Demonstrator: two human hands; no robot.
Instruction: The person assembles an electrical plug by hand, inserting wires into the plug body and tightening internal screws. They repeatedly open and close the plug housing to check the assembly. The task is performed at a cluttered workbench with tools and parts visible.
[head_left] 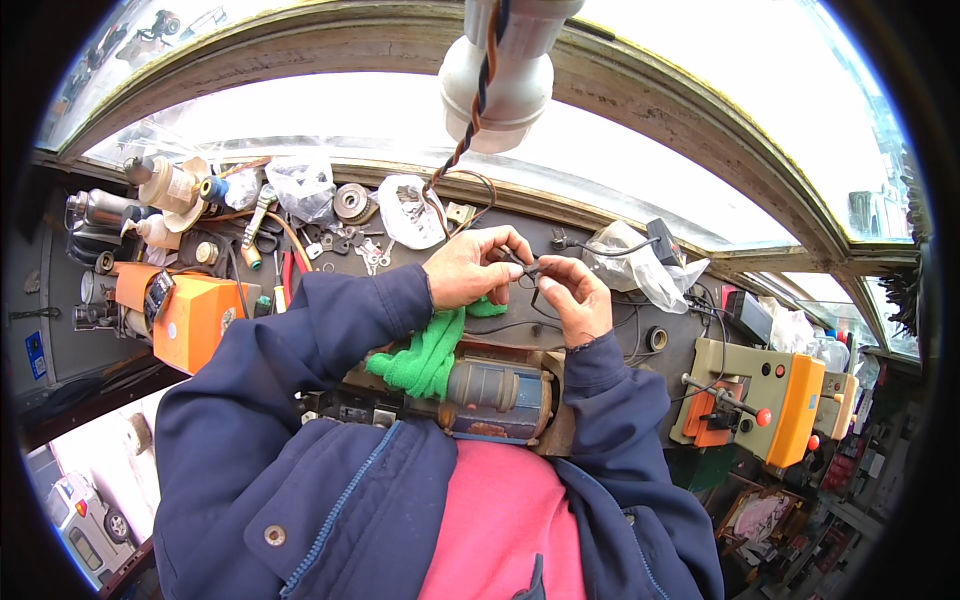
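Observation:
Both my hands meet over the far half of the bench. My left hand [475, 268] is closed in a pinch from the left, and my right hand [575, 300] pinches from the right. Between their fingertips sits a small dark piece [531, 270], with a thin dark loop under it; its kind is too small to make out. Below my hands, a bright green cloth [425, 358] is draped beside a blue-grey motor-driven machine [500, 392]. Several loose keys [375, 254] lie on the bench to the left of my left hand.
At left stands an orange machine [195, 318]; at right, a beige and orange one with red-knobbed levers [750, 400]. A twisted cord [480, 105] hangs in front of a white pipe [497, 90]. Plastic bags [408, 212] and a toothed metal wheel [352, 203] line the window side.

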